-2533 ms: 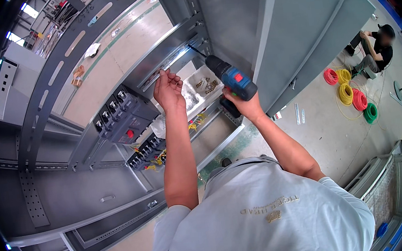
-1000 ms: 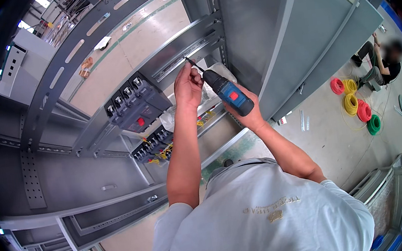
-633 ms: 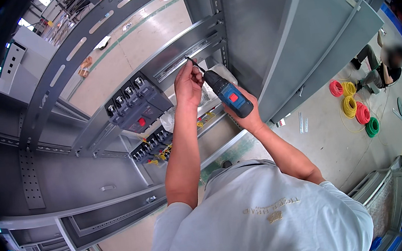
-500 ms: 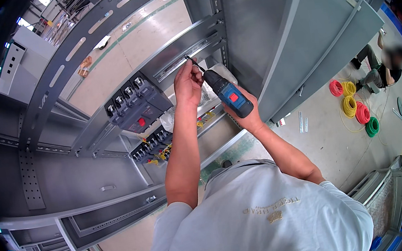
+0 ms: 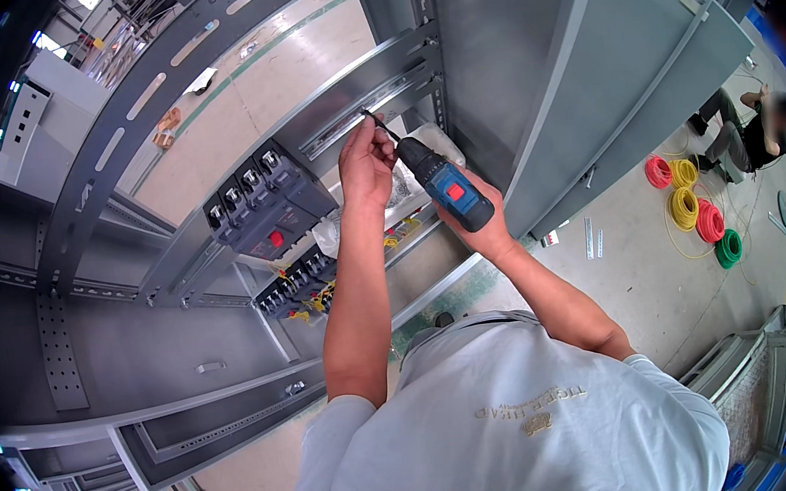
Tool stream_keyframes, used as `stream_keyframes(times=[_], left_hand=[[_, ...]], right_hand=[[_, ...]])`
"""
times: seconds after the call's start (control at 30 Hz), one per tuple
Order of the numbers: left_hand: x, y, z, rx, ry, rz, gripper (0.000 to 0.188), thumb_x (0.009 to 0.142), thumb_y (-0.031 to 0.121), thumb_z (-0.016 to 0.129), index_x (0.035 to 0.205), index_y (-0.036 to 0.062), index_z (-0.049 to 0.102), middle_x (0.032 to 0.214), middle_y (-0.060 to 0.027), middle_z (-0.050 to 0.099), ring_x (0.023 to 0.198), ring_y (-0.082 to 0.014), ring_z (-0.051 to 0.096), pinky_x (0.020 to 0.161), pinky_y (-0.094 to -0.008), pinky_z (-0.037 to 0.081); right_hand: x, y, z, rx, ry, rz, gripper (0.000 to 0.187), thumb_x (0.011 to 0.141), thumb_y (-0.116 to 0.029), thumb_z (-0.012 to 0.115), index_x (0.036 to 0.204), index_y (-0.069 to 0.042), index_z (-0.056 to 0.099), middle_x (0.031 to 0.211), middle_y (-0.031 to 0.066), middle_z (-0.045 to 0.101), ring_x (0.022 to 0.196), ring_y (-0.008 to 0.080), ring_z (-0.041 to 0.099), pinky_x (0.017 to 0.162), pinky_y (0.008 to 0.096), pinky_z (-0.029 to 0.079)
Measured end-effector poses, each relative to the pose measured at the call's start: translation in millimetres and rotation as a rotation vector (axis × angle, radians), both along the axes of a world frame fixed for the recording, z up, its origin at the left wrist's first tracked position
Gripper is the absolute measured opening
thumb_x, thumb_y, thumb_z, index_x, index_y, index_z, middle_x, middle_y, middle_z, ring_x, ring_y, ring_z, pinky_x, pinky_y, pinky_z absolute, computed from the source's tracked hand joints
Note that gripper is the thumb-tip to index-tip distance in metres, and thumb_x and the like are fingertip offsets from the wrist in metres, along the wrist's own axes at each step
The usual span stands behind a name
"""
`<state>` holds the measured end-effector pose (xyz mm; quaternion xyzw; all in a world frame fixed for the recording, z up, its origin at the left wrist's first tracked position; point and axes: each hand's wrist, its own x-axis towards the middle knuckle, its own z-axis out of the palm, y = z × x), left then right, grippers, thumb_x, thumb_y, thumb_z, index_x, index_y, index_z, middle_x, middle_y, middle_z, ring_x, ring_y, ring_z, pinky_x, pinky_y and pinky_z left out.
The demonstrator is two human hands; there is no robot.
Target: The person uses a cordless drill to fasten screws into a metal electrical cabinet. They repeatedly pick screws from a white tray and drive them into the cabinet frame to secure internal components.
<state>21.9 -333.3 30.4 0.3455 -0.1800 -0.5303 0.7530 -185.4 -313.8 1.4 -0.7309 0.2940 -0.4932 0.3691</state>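
My right hand [image 5: 486, 219] grips a blue and black cordless drill [image 5: 431, 174] with a red patch on its body. Its long dark driver bit [image 5: 381, 125] points away from me, with the tip against a slotted metal rail [image 5: 344, 126] on a grey crossbar. Close to that tip, the fingers of my left hand [image 5: 367, 168] are pinched together at the bit. Any screw there is too small to make out. Left of my left forearm, a large dark circuit breaker [image 5: 268, 204] with a red button sits on the cabinet frame.
Below the large breaker stands a row of smaller breakers [image 5: 295, 289] with yellow wires. A clear plastic bag [image 5: 404, 195] lies behind my hands. A grey panel [image 5: 558, 107] rises on the right. Beyond it are wire coils [image 5: 683, 208] and a seated person [image 5: 753, 137] on the floor.
My hands and the drill hold almost the same position. Far right, the seated person has shifted posture, with an arm raised toward the head.
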Motion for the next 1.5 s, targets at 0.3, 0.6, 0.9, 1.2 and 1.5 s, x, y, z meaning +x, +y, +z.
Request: stream_keyframes(times=[0.3, 0.6, 0.9, 1.2, 1.5], left_hand=[[-0.6, -2.6, -0.2, 0.020, -0.003, 0.022, 0.024, 0.101, 0.025, 0.064, 0.109, 0.0038, 0.068, 0.074, 0.0027, 0.059, 0.064, -0.0089, 0.053, 0.062, -0.0238, 0.045], [4.6, -3.0, -5.6, 0.013, 0.017, 0.013, 0.023, 0.102, 0.026, 0.063, 0.110, 0.0048, 0.068, 0.076, 0.0036, 0.059, 0.068, -0.0083, 0.054, 0.063, -0.0240, 0.046], [-2.5, 16.6, -23.6, 0.003, 0.101, 0.024, 0.022, 0.102, 0.019, 0.060, 0.115, 0.0022, 0.065, 0.091, -0.0007, 0.064, 0.083, -0.0112, 0.062, 0.078, -0.0255, 0.054], [-13.5, 43.3, -19.6, -0.091, 0.248, 0.052, 0.026, 0.106, 0.013, 0.049, 0.126, -0.0026, 0.054, 0.135, -0.0185, 0.059, 0.131, -0.0291, 0.056, 0.112, -0.0414, 0.048], [-11.1, 45.3, -10.8, -0.184, 0.474, 0.067, 0.018, 0.108, 0.018, 0.046, 0.113, 0.0042, 0.056, 0.135, -0.0143, 0.061, 0.131, -0.0272, 0.056, 0.110, -0.0462, 0.048]], right_hand=[[1.0, -2.4, -3.7, 0.002, -0.015, -0.005, 0.057, 0.078, -0.004, 0.079, 0.131, 0.002, 0.060, 0.116, 0.0158, 0.070, 0.102, 0.0262, 0.070, 0.095, 0.0330, 0.052], [0.6, -1.5, 9.4, -0.007, 0.055, 0.003, 0.067, 0.071, -0.004, 0.081, 0.134, -0.002, 0.059, 0.122, 0.0182, 0.069, 0.110, 0.0362, 0.068, 0.096, 0.0373, 0.052], [-7.0, 2.3, 9.0, -0.021, 0.056, 0.017, 0.067, 0.071, -0.004, 0.082, 0.134, -0.004, 0.059, 0.120, 0.0162, 0.069, 0.108, 0.0354, 0.068, 0.096, 0.0364, 0.052], [-35.8, 36.6, 6.2, 0.094, 0.062, 0.131, 0.056, 0.076, -0.003, 0.081, 0.129, 0.000, 0.062, 0.116, 0.0123, 0.071, 0.104, 0.0239, 0.069, 0.095, 0.0331, 0.051], [-38.9, 39.4, 6.5, 0.050, 0.061, 0.144, 0.060, 0.074, -0.002, 0.082, 0.130, 0.001, 0.061, 0.114, 0.0117, 0.072, 0.101, 0.0222, 0.069, 0.095, 0.0329, 0.051]])
